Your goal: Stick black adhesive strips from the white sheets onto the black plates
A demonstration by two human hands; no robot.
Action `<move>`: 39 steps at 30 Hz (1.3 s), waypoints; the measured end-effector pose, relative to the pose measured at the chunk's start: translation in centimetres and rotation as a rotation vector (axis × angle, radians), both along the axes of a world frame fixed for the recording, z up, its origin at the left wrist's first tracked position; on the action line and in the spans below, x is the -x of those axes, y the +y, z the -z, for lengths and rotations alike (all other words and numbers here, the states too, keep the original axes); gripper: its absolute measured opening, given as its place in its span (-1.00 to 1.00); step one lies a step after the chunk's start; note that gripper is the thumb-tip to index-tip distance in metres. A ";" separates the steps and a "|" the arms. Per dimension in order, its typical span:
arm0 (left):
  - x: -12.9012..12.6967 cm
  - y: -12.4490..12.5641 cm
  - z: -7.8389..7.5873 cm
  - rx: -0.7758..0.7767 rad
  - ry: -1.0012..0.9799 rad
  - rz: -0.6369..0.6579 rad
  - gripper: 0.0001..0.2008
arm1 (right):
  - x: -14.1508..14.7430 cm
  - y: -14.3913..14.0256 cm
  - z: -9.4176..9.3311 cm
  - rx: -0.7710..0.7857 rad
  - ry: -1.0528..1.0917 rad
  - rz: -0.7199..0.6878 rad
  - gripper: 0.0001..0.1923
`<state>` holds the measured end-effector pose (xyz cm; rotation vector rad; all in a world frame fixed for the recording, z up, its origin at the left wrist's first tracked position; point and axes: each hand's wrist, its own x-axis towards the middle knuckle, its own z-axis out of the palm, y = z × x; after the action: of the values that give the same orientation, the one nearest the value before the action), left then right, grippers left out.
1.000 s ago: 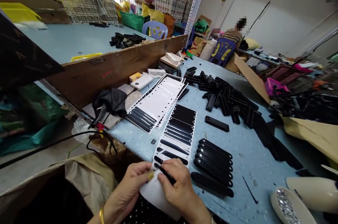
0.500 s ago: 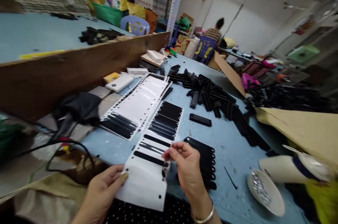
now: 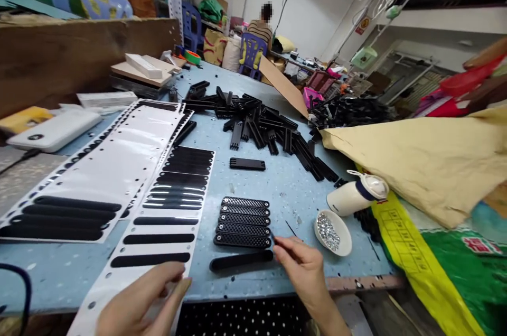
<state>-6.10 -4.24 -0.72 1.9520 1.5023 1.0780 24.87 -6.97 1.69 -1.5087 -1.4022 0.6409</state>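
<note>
R hand (image 3: 301, 264) pinched a thin black strip (image 3: 273, 240) just beside grid pieces (image 3: 243, 221), near counter (image 3: 285, 188) front edge; L hand (image 3: 138, 304), fingers loosely curled, pressed sticker sheet (image 3: 130, 272).

My left hand (image 3: 138, 299) lies low at the near edge, palm down, fingers stretched out flat toward the right. My right hand (image 3: 303, 267) reaches in from below on a bare forearm, thumb and forefinger pinched together, the other fingers curled.
</note>
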 end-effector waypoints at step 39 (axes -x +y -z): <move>-7.2 7.8 -0.2 -0.253 0.211 0.413 -0.88 | 0.3 0.0 0.3 -0.038 -0.107 -0.170 -0.85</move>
<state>1.07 3.55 -0.55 2.4771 1.0211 0.9348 24.58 -7.02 1.38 -1.4225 -1.6284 0.6406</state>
